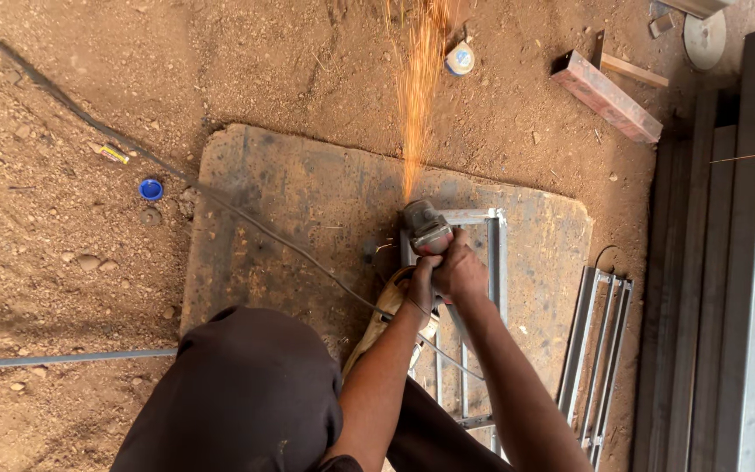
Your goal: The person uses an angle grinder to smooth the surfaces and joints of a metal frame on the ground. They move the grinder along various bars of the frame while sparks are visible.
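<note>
Both hands, the left hand [421, 284] and the right hand [460, 267], are closing tightly around the heavy, vibrating grinder [427, 229], throwing sparks toward twelve o'clock from the stiff metal frame [493, 262].

The flat slab [308, 192] lies on the dirt ground [63, 105] in the middle of the view. On the slab's right half lies a metal frame [493, 262]; an angle grinder [426, 227] sits on the frame's upper left corner, with the left hand [421, 281] and right hand [460, 269] just below it. A cable [176, 170] runs from the upper left across the slab toward the grinder. Left of the slab lie a bottle cap [151, 189] and, lower, a thin rod [63, 358]. Just right of the slab lies a second frame [600, 350], then stacked long bars [727, 262]. Above the slab's right corner lies a short tube offcut [606, 96]; above its middle, a small roll [460, 59].
</note>
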